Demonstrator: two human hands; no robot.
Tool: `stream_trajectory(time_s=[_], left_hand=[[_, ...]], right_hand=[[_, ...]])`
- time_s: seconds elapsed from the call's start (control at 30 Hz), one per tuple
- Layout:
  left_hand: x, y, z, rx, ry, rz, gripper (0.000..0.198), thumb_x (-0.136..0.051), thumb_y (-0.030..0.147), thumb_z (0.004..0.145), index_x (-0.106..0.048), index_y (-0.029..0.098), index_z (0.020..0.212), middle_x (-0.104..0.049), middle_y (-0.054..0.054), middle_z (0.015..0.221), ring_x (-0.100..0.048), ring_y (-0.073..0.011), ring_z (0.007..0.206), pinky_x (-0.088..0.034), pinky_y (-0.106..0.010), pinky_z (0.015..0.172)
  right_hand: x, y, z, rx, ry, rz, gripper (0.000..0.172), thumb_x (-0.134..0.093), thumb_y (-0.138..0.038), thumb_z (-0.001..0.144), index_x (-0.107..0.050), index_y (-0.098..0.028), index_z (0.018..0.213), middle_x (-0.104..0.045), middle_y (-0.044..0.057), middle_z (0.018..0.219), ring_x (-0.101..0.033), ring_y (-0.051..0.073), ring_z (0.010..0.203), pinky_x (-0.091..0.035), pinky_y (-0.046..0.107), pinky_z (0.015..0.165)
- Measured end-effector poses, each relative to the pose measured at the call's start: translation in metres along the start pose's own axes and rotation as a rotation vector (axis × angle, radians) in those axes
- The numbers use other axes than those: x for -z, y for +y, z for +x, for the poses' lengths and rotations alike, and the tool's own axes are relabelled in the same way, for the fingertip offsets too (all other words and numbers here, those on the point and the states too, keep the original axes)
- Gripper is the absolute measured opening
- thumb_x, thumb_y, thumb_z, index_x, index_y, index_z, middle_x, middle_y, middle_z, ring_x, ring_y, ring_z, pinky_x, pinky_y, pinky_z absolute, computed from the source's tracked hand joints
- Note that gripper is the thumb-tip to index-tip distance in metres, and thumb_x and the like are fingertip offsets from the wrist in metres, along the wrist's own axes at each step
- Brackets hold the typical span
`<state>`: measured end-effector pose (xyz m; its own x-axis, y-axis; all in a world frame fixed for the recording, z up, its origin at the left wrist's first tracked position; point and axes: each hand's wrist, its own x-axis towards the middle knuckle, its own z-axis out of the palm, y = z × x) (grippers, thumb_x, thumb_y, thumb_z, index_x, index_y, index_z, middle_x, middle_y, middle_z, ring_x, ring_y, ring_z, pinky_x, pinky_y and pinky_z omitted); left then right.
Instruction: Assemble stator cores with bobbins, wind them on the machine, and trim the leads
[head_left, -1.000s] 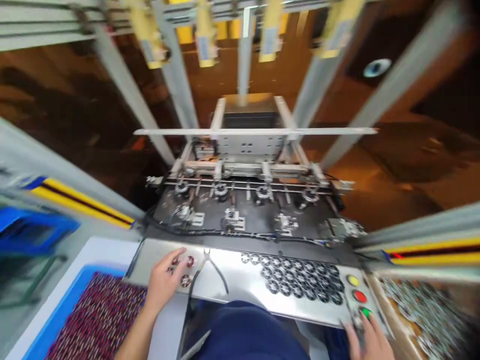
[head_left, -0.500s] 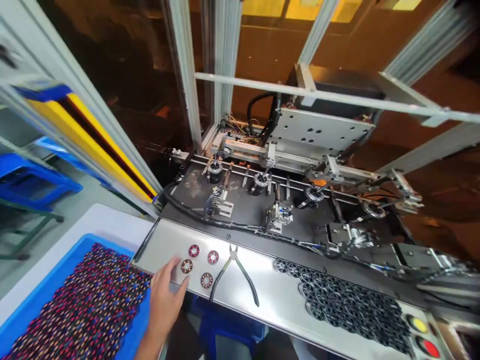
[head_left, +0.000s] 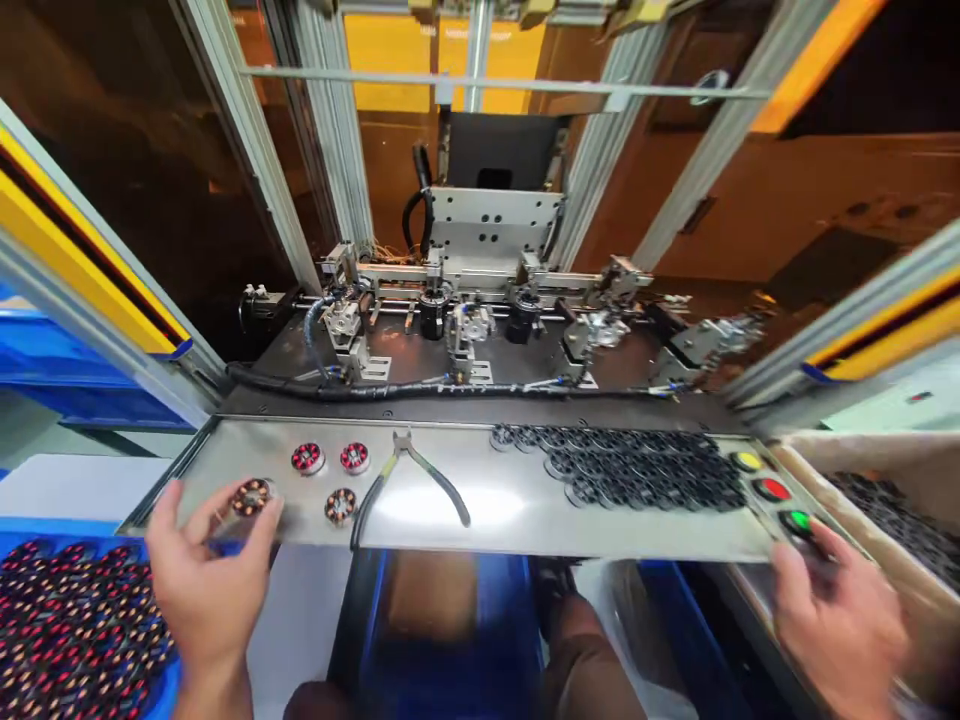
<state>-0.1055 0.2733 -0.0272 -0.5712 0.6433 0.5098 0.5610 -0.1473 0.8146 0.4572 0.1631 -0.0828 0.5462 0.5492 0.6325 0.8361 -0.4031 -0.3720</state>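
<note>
My left hand (head_left: 206, 585) is at the left end of the steel shelf (head_left: 525, 505), fingers curled round a small wound stator (head_left: 251, 497) with copper coils. Three more stators lie beside it: two red ones (head_left: 308, 458) (head_left: 354, 457) and a copper-toned one (head_left: 340, 506). My right hand (head_left: 844, 620) is at the shelf's right end, its fingers reaching at the green button (head_left: 796, 522); the hand is blurred.
Black-handled pliers (head_left: 409, 475) lie mid-shelf. A patch of dark round parts (head_left: 630, 468) covers the right half, next to yellow (head_left: 746, 461) and red (head_left: 771, 489) buttons. A blue bin of stators (head_left: 67, 620) is low left, a box of dark parts (head_left: 900, 520) right. The winding machine (head_left: 487, 320) stands behind.
The view swung back to face the machine. My left hand moved left and took hold of one stator from the group. My right hand came back into view by the green button.
</note>
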Motion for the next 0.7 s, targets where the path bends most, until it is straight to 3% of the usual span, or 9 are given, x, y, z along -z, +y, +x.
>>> stream_trajectory(time_s=[0.13, 0.2, 0.27, 0.33, 0.5, 0.6, 0.7], left_hand=[[0.031, 0.025, 0.001, -0.023, 0.088, -0.293, 0.099, -0.089, 0.030, 0.058, -0.040, 0.025, 0.145, -0.072, -0.008, 0.115, -0.072, -0.0222, 0.090, -0.058, -0.047, 0.093], [0.052, 0.048, -0.018, -0.019, 0.063, -0.377, 0.095, -0.087, 0.025, 0.062, -0.039, 0.023, 0.144, -0.070, -0.011, 0.119, -0.072, -0.0219, 0.097, -0.057, -0.045, 0.096], [0.074, 0.073, -0.051, -0.017, -0.029, -0.461, 0.088, -0.083, 0.022, 0.068, -0.039, 0.023, 0.144, -0.069, -0.013, 0.122, -0.070, -0.0219, 0.105, -0.055, -0.043, 0.099], [0.093, 0.097, -0.094, -0.023, -0.150, -0.554, 0.082, -0.081, 0.019, 0.071, -0.040, 0.024, 0.142, -0.070, -0.012, 0.121, -0.071, -0.0211, 0.107, -0.057, -0.039, 0.097], [0.130, 0.143, -0.198, -0.160, -0.361, -0.657, 0.078, -0.079, 0.004, 0.073, -0.046, 0.029, 0.138, -0.076, -0.007, 0.116, -0.073, -0.0166, 0.102, -0.061, -0.026, 0.088], [0.146, 0.157, -0.232, -0.270, -0.437, -0.635, 0.081, -0.072, -0.004, 0.076, -0.043, 0.032, 0.142, -0.074, -0.004, 0.122, -0.072, -0.0146, 0.105, -0.060, -0.024, 0.089], [0.152, 0.164, -0.246, -0.331, -0.503, -0.629, 0.085, -0.069, -0.008, 0.076, -0.040, 0.032, 0.145, -0.072, -0.005, 0.126, -0.072, -0.0141, 0.107, -0.060, -0.023, 0.088]], right_hand=[[0.006, -0.009, 0.001, 0.094, 0.124, 0.158, 0.069, -0.038, -0.066, 0.092, -0.057, -0.016, 0.136, -0.064, 0.025, 0.127, -0.057, 0.038, 0.127, -0.045, 0.053, 0.108], [0.019, -0.028, -0.010, 0.132, 0.151, 0.244, 0.068, -0.041, -0.065, 0.092, -0.058, -0.011, 0.131, -0.062, 0.025, 0.130, -0.055, 0.038, 0.129, -0.043, 0.057, 0.109], [0.043, -0.060, -0.030, 0.164, 0.101, 0.416, 0.058, -0.050, -0.057, 0.092, -0.059, -0.012, 0.128, -0.062, 0.023, 0.131, -0.057, 0.035, 0.126, -0.048, 0.055, 0.104], [0.078, -0.101, -0.055, 0.209, -0.130, 0.691, 0.044, -0.056, -0.049, 0.091, -0.063, -0.016, 0.119, -0.066, 0.018, 0.120, -0.066, 0.029, 0.109, -0.057, 0.045, 0.088], [0.171, -0.184, -0.099, 0.265, -0.829, 1.308, 0.030, -0.065, -0.042, 0.087, -0.068, -0.016, 0.100, -0.069, 0.010, 0.099, -0.066, 0.018, 0.082, -0.055, 0.033, 0.075], [0.202, -0.201, -0.109, 0.250, -1.227, 1.387, 0.036, -0.076, -0.049, 0.077, -0.066, -0.014, 0.081, -0.062, 0.000, 0.069, -0.053, 0.010, 0.061, -0.045, 0.024, 0.058], [0.213, -0.200, -0.116, 0.178, -1.507, 1.378, 0.046, -0.081, -0.056, 0.069, -0.059, -0.014, 0.067, -0.049, -0.006, 0.054, -0.039, 0.006, 0.051, -0.031, 0.020, 0.048]])
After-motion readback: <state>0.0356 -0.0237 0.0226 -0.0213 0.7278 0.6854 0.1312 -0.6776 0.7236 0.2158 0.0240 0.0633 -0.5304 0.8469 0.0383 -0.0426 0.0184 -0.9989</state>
